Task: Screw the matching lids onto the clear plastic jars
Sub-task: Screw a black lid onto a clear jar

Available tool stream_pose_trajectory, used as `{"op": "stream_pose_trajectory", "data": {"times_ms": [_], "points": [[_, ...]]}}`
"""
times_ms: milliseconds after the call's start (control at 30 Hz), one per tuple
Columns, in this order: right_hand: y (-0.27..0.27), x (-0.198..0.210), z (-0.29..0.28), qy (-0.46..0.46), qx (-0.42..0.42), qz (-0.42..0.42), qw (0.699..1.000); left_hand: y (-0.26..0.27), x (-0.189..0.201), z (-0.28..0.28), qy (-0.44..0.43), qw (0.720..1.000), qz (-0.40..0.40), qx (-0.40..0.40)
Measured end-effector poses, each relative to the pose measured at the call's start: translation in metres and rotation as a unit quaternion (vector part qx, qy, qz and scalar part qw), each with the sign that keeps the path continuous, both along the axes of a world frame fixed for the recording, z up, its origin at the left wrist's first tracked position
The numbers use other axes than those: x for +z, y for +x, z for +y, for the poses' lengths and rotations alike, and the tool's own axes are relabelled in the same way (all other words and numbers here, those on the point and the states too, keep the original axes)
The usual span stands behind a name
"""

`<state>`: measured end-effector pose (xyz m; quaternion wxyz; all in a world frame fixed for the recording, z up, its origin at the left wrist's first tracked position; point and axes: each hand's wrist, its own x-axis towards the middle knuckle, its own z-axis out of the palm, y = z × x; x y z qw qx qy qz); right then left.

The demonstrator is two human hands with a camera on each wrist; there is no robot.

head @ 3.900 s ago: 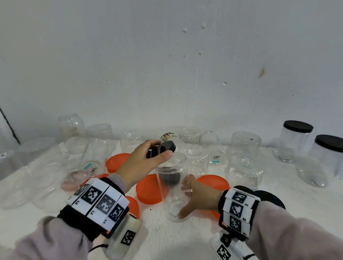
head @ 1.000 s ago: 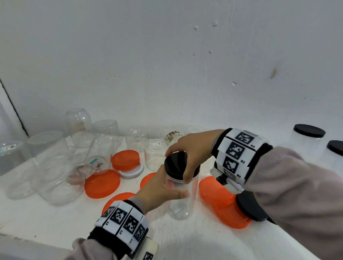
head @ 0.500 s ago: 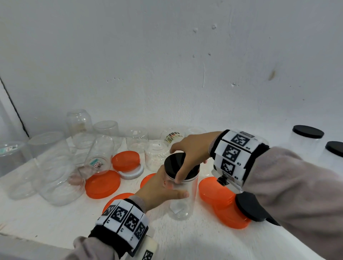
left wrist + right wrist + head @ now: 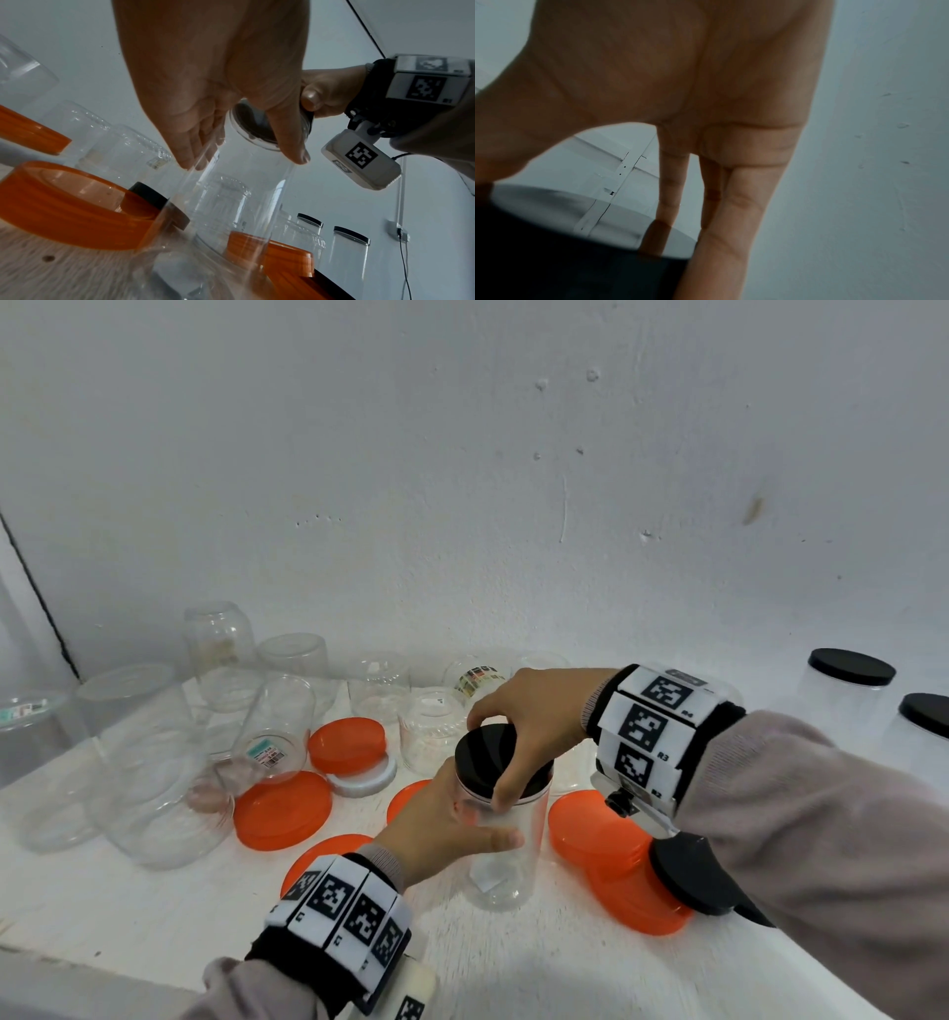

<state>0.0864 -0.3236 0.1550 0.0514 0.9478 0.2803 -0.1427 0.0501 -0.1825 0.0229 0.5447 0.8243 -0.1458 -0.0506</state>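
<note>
A tall clear plastic jar [image 4: 506, 865] stands upright on the white shelf, front centre, with a black lid [image 4: 485, 755] on its mouth. My left hand [image 4: 447, 824] wraps around the jar's upper wall from the left, thumb across the front. My right hand [image 4: 524, 737] comes from the right and above, fingers and thumb curled over the lid's rim. In the left wrist view the jar [image 4: 244, 192] rises between my left hand [image 4: 239, 146] and the lid [image 4: 257, 125]. The right wrist view shows my right hand [image 4: 670, 203] over the dark lid [image 4: 564, 253].
Several lidless clear jars [image 4: 154, 762] crowd the left and back. Orange lids [image 4: 282, 809] and a white lid [image 4: 364, 778] lie around the held jar; more orange lids [image 4: 616, 865] and a loose black lid [image 4: 693, 875] lie right. Two black-lidded jars [image 4: 847, 701] stand far right.
Earlier my left hand held the black lid above the open jar and the right steadied it. Since then the hands swapped roles; over the last second the right hand's grip has shifted slightly on the lid.
</note>
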Motion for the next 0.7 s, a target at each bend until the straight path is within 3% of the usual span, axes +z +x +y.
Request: {"op": "stream_pose_trajectory", "data": {"times_ms": [400, 567, 700], "points": [[-0.005, -0.012, -0.001, 0.035, -0.013, -0.057, 0.998, 0.001, -0.001, 0.001, -0.004, 1.0, 0.002, -0.001], [-0.002, -0.007, -0.003, 0.001, -0.017, 0.016, 1.0, 0.002, -0.001, 0.001, -0.005, 1.0, 0.004, -0.004], [0.0, -0.004, -0.001, -0.007, 0.004, 0.01, 1.0, 0.001, -0.002, 0.0, -0.004, 1.0, 0.001, 0.003]]}}
